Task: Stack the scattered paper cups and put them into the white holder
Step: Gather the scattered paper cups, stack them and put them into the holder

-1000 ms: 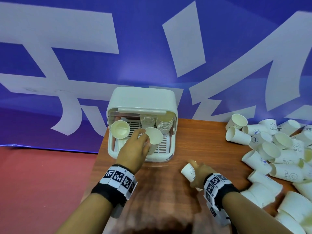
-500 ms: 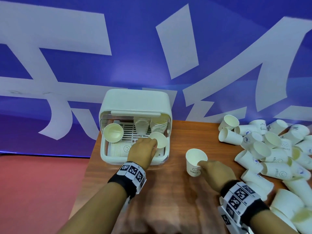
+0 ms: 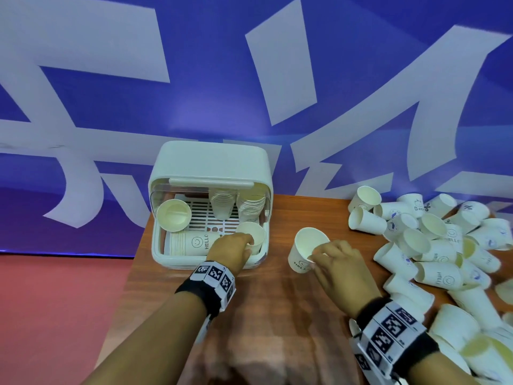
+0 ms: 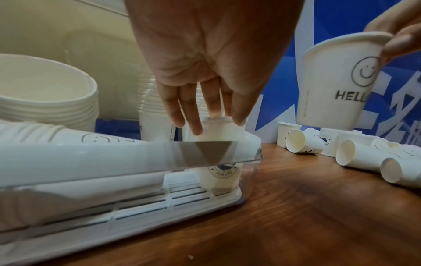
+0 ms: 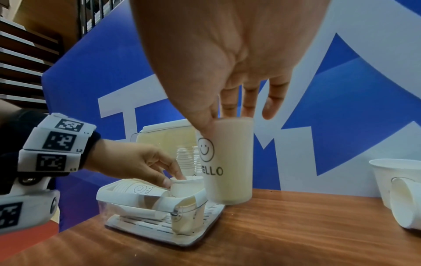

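The white holder [image 3: 208, 162] stands open at the table's back left, with cup stacks [image 3: 222, 204] inside. My left hand [image 3: 247, 244] pinches the rim of a paper cup [image 3: 254, 233] standing upright in the holder's front right corner. In the right wrist view a finger of the left hand [image 5: 175, 180] is inside that cup [image 5: 185, 187] and the thumb is outside. My right hand [image 3: 316, 252] pinches the rim of an upright "HELLO" smiley cup [image 3: 301, 254], just right of the holder. The left wrist view shows this HELLO cup [image 4: 337, 86] clear of the table.
Several scattered paper cups [image 3: 433, 245] lie in a heap on the right of the wooden table [image 3: 277, 315]. A stack of cups [image 3: 191, 241] lies on its side along the holder's front. A blue and white banner [image 3: 249, 79] stands behind. The table's left edge drops to red floor [image 3: 55, 315].
My left hand has lowered its cup into the holder's front right corner. My right hand has turned the HELLO cup upright and carried it up towards the holder.
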Tool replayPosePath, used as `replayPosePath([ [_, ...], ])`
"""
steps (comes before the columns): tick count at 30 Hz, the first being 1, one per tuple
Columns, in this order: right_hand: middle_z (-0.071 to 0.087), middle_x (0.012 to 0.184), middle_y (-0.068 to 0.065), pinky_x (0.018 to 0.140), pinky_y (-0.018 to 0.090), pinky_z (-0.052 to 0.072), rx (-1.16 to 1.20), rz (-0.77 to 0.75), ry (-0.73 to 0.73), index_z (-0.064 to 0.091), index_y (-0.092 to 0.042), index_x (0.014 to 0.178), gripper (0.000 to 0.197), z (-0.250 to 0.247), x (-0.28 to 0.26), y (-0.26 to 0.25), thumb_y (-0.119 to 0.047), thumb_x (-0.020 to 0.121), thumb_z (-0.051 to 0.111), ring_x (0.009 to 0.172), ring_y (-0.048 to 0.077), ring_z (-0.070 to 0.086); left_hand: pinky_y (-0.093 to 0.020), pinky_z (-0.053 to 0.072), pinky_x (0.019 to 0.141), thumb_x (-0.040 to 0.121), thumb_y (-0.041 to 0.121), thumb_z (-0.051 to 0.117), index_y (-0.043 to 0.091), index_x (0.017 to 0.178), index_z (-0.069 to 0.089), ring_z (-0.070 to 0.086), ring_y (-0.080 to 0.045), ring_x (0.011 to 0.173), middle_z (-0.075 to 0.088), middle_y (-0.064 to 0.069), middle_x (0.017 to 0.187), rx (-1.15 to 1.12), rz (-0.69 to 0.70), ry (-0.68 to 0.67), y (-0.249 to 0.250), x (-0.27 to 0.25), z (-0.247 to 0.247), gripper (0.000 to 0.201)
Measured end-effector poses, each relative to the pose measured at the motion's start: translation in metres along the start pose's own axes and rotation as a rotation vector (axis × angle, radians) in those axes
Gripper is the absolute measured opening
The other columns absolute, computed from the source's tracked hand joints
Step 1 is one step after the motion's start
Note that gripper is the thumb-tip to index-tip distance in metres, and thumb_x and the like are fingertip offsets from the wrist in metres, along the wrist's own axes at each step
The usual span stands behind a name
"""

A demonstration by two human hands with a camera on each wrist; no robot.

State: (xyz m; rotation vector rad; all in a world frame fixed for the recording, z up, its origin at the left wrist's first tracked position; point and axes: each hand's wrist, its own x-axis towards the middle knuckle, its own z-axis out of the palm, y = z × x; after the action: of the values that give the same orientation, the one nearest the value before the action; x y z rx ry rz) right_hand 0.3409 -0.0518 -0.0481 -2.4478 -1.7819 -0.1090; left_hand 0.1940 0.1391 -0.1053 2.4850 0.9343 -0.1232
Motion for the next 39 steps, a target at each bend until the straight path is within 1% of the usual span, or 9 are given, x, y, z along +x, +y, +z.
replayPosePath([
  [2,0.065,0.08,-0.009,0.061,0.028,0.037,0.049,-0.019,0.027,0.067,-0.025,0.081,0.014,0.002,0.005,-0.007,-0.018,0.073,0.075,0.079,0.021,0.06,-0.031,0.04,0.097,0.092,0.026,0.051,0.026,0.127,0.05,0.054,-0.019,0.116,0.051,0.003,0.137,-0.025,0.006,0.017,-0.003,-0.006,0.0,0.035],
  [5,0.067,0.076,-0.004,0.062,0.032,0.044,0.102,-0.037,0.054,0.068,-0.023,0.085,0.008,0.003,0.018,-0.022,-0.017,0.079,0.066,0.077,0.023,0.061,-0.031,0.04,0.101,0.092,0.027,0.052,0.028,0.129,0.049,0.051,-0.016,0.121,0.045,0.007,0.143,-0.055,0.024,0.066,-0.007,-0.019,-0.004,0.038],
  [8,0.067,0.074,-0.005,0.062,0.032,0.046,0.133,-0.072,0.042,0.069,-0.023,0.088,0.011,0.001,0.037,-0.043,-0.017,0.08,0.066,0.077,0.021,0.061,-0.03,0.042,0.097,0.092,0.03,0.053,0.026,0.126,0.052,0.053,-0.015,0.117,0.05,0.007,0.137,-0.088,0.036,0.125,-0.014,-0.038,-0.013,0.034],
  [11,0.065,0.069,-0.004,0.059,0.029,0.043,0.137,-0.102,0.044,0.069,-0.024,0.085,0.025,0.005,0.058,-0.064,-0.027,0.084,0.044,0.075,0.02,0.061,-0.029,0.043,0.094,0.092,0.03,0.053,0.026,0.125,0.052,0.054,-0.013,0.113,0.053,0.008,0.13,-0.135,0.032,0.169,-0.024,-0.059,-0.023,0.033],
  [17,0.062,0.103,0.001,0.08,0.03,0.029,0.11,-0.067,-0.127,0.062,-0.021,0.11,0.027,0.032,0.08,-0.085,-0.024,0.097,0.039,0.107,0.021,0.049,-0.027,0.046,0.089,0.089,0.026,0.058,0.027,0.12,0.056,0.058,-0.011,0.103,0.057,0.009,0.121,-0.24,0.052,0.259,-0.039,-0.097,-0.037,0.031],
  [27,0.054,0.129,0.006,0.099,0.033,0.032,0.1,-0.058,-0.391,0.052,-0.022,0.128,0.039,0.061,0.083,-0.087,-0.012,0.093,0.038,0.129,0.022,0.037,-0.024,0.045,0.086,0.089,0.025,0.058,0.027,0.119,0.056,0.058,-0.01,0.103,0.057,0.009,0.12,-0.232,0.031,0.272,-0.047,-0.105,-0.045,0.03],
  [30,0.05,0.135,0.0,0.105,0.033,0.028,0.179,-0.048,-0.364,0.047,-0.025,0.133,0.04,0.059,0.077,-0.082,-0.019,0.094,0.041,0.131,0.019,0.036,-0.028,0.046,0.087,0.09,0.026,0.058,0.026,0.118,0.056,0.058,-0.01,0.103,0.057,0.01,0.12,-0.23,0.034,0.26,-0.041,-0.103,-0.045,0.029],
  [34,0.051,0.133,-0.004,0.101,0.032,0.029,0.225,0.007,-0.276,0.047,-0.027,0.132,0.04,0.047,0.064,-0.068,-0.023,0.092,0.044,0.125,0.018,0.039,-0.026,0.046,0.085,0.09,0.027,0.057,0.026,0.119,0.056,0.057,-0.01,0.104,0.057,0.009,0.119,-0.205,0.058,0.24,-0.024,-0.094,-0.044,0.029],
  [39,0.05,0.132,-0.004,0.1,0.035,0.032,0.212,0.086,-0.268,0.047,-0.028,0.13,0.038,0.028,0.039,-0.034,-0.026,0.093,0.045,0.122,0.02,0.042,-0.035,0.047,0.089,0.089,0.026,0.057,0.025,0.119,0.055,0.058,-0.016,0.104,0.058,0.004,0.121,-0.2,0.113,0.196,0.011,-0.076,-0.037,0.03],
])
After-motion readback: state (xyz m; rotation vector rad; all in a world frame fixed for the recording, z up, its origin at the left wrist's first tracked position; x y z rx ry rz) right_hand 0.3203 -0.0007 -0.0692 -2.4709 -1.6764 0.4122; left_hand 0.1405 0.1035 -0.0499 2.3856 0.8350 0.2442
